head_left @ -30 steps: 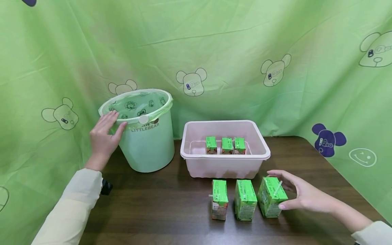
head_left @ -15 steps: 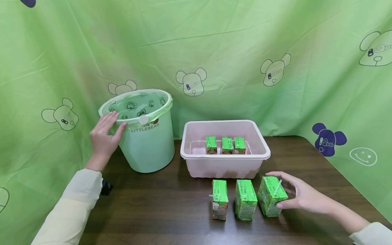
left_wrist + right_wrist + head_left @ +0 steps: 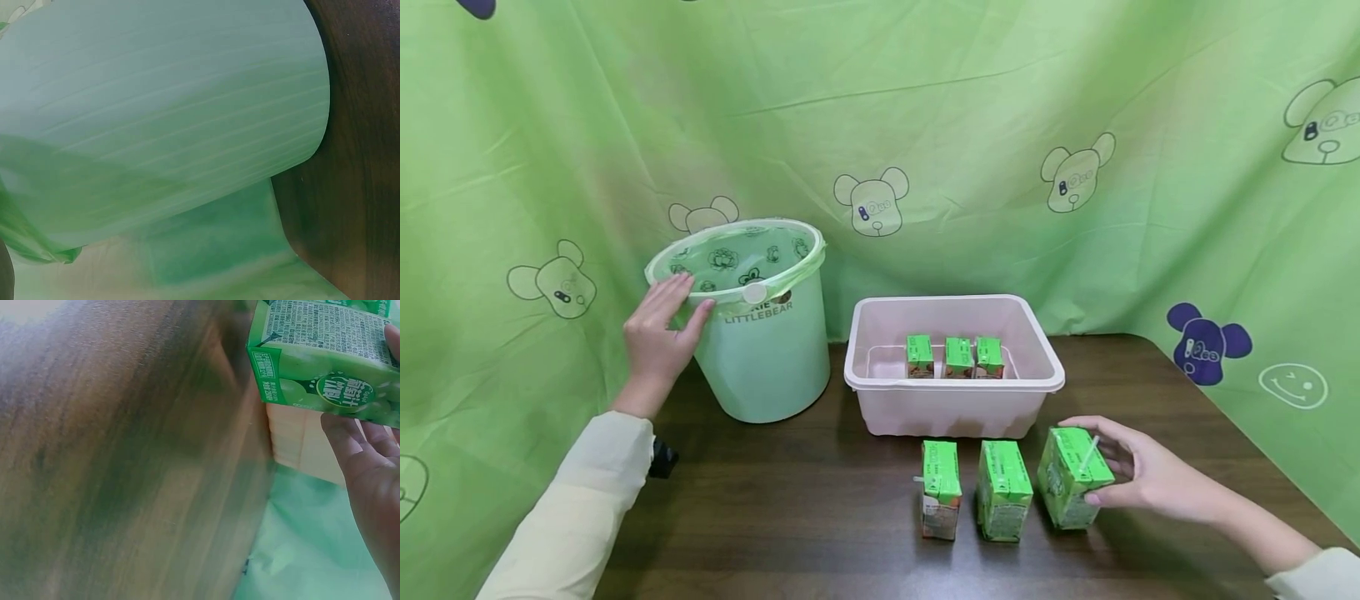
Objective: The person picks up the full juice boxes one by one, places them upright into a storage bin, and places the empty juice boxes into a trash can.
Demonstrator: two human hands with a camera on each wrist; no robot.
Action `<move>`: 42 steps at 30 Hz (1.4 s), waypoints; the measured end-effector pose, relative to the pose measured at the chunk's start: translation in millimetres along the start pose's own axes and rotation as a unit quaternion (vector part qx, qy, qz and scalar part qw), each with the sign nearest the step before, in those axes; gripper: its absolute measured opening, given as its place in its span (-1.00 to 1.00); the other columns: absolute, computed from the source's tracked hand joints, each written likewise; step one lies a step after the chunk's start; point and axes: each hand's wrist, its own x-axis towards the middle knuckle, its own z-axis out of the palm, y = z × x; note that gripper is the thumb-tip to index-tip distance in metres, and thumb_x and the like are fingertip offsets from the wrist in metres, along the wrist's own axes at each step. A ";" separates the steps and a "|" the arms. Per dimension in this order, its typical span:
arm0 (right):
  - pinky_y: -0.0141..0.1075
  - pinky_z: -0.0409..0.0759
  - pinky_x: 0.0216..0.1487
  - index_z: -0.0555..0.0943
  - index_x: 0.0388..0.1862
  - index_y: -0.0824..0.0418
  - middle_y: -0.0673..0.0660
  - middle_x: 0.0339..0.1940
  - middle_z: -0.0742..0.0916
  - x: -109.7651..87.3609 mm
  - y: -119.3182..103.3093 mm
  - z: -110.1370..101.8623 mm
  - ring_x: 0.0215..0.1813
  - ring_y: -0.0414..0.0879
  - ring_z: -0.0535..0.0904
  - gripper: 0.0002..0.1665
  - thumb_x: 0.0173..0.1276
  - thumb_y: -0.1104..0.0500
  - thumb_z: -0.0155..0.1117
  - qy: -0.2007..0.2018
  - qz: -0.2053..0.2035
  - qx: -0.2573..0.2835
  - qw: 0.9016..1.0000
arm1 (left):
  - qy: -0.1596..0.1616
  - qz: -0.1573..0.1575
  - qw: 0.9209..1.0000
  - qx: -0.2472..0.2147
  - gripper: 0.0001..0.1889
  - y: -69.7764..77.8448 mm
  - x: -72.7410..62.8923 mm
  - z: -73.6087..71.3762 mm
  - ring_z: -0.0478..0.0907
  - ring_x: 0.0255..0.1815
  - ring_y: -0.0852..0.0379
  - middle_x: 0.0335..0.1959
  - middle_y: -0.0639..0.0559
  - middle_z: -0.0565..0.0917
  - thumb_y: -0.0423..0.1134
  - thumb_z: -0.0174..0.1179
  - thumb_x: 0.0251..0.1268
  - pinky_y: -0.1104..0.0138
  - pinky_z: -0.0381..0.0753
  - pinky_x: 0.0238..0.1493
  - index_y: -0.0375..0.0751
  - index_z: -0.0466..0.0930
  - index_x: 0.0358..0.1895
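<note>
My right hand (image 3: 1138, 475) grips a green juice box (image 3: 1071, 479) with a straw in its top, thumb on the near side and fingers behind. The juice box leans to the right, close over the table. In the right wrist view its printed side (image 3: 337, 387) shows above my fingers. Left of it, two more juice boxes stand upright, one green (image 3: 1003, 492) and one with a brown-red side (image 3: 940, 492). My left hand (image 3: 658, 337) rests on the rim of a mint-green bin (image 3: 767, 358), fingers laid over the edge and thumb apart; the left wrist view shows mainly the bin's wall (image 3: 175, 125).
A pale pink plastic tub (image 3: 955, 408) stands behind the row, with three juice boxes (image 3: 958, 357) inside. A patterned green liner (image 3: 730, 258) covers the bin's inside and rim. Green bear-print cloth (image 3: 962, 125) hangs round the dark wooden table (image 3: 790, 517).
The juice box in my right hand has shifted slightly up and right and now leans, its straw tilted further right. My left hand has stayed on the bin's rim.
</note>
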 end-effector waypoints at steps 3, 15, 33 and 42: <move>-0.22 0.68 -0.09 0.18 0.39 0.47 0.18 0.08 0.60 0.4 -3.6 -2.2 0.03 -0.02 0.64 -0.06 0.03 0.58 0.38 0.001 -0.002 0.002 1.000 | -0.005 0.000 1.000 0.003 -0.42 0.6 0.5 -0.6 0.56 0.11 -0.25 0.06 -0.28 0.61 0.12 0.16 0.32 0.01 0.37 0.30 -0.39 0.62 0.06; -0.27 0.67 -0.09 0.22 0.39 0.43 0.14 0.04 0.61 10.0 -31.3 -18.9 0.00 -0.08 0.64 -0.01 -0.04 0.58 0.44 0.020 -0.013 -0.062 0.998 | -0.002 -0.001 1.000 0.001 -0.44 0.2 1.3 -0.6 0.57 0.10 -0.25 0.06 -0.28 0.61 0.10 0.17 0.31 0.01 0.38 0.29 -0.39 0.62 0.04; -0.28 0.68 -0.11 0.23 0.42 0.36 0.19 -0.04 0.59 57.8 -86.2 -34.5 -0.06 -0.08 0.63 0.02 -0.04 0.56 0.47 0.037 -0.010 -0.101 0.994 | -0.009 -0.004 1.000 -0.005 -0.48 1.2 2.2 -1.0 0.55 0.13 -0.24 0.07 -0.27 0.61 0.03 0.22 0.28 0.04 0.36 0.31 -0.39 0.62 0.05; -0.30 0.65 -0.05 0.26 0.41 0.31 0.21 -0.02 0.58 104.3 -104.9 -31.6 -0.02 -0.08 0.63 0.00 -0.03 0.55 0.48 0.040 -0.019 -0.105 0.994 | -0.007 -0.007 1.000 -0.004 -0.55 -1.1 2.2 -0.4 0.57 0.12 -0.17 0.08 -0.22 0.61 -0.08 0.30 0.22 0.03 0.38 0.30 -0.35 0.63 0.06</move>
